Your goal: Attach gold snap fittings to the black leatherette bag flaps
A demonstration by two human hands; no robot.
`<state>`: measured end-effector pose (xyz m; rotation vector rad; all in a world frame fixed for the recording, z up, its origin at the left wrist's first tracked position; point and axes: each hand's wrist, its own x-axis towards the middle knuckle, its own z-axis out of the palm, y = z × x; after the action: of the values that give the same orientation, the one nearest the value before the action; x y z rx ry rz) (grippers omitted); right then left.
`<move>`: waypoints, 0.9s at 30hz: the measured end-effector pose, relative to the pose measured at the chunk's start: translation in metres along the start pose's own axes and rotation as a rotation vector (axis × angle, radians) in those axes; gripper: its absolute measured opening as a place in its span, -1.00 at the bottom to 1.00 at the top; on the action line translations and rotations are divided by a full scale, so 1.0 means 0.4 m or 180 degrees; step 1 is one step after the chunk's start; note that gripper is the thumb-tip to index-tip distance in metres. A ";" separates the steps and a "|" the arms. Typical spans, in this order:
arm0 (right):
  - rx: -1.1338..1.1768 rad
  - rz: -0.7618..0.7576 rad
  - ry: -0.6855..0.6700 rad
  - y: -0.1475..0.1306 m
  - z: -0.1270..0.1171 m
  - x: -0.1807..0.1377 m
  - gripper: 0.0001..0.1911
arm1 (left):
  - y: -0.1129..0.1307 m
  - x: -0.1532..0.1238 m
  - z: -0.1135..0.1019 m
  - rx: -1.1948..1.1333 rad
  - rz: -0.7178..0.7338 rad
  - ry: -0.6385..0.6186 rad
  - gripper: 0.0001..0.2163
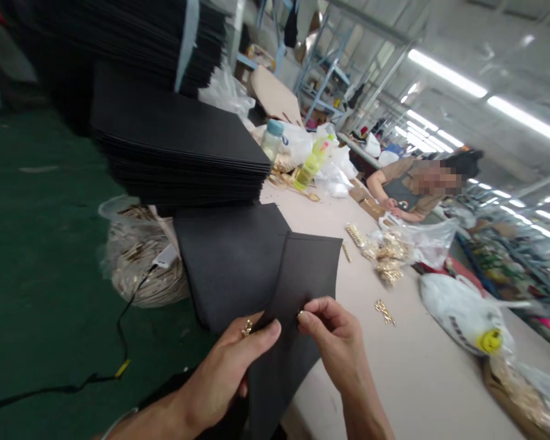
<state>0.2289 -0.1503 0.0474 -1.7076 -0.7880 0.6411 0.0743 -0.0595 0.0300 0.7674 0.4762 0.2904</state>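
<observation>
A black, leather-like panel (pixel 309 269) stands tilted over the table's near edge. My left hand (pixel 236 360) is closed on its left side, thumb on the front face. Gold metal pieces (pixel 247 328) show at the base of that thumb. My right hand (pixel 334 336) pinches a small shiny piece (pixel 300 313), mostly hidden by the fingertips, against the panel's face. Behind the panel lies a flat stack of black panels (pixel 233 250). To the right, a few loose gold metal pieces (pixel 385 311) rest on the table (pixel 394 366).
A tall pile of black panels (pixel 183 134) rises at left. Farther back stand a blue-capped bottle (pixel 272 139) and a yellow-green bottle (pixel 314 162). Bags of gold hardware (pixel 389 250) and a white plastic bag (pixel 458 315) lie right. A co-worker (pixel 407 186) sits across the table.
</observation>
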 end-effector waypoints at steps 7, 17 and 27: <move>-0.0412 -0.0262 0.0616 0.009 -0.049 -0.099 -0.87 | -0.048 0.001 0.080 -0.0690 -0.0430 0.0054 -0.74; -0.0177 -0.0045 0.0901 0.041 -0.115 -0.173 -0.87 | -0.074 0.025 0.103 -0.0805 -0.1093 -0.0521 -0.74; 0.0208 0.0239 0.0755 0.053 -0.155 -0.190 -0.87 | -0.084 0.038 0.121 -0.0961 -0.1478 -0.0778 -0.70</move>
<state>0.2315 -0.2507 0.0449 -1.7217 -0.5329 0.4977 0.1148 -0.1051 0.0313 0.3742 0.3552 -0.1626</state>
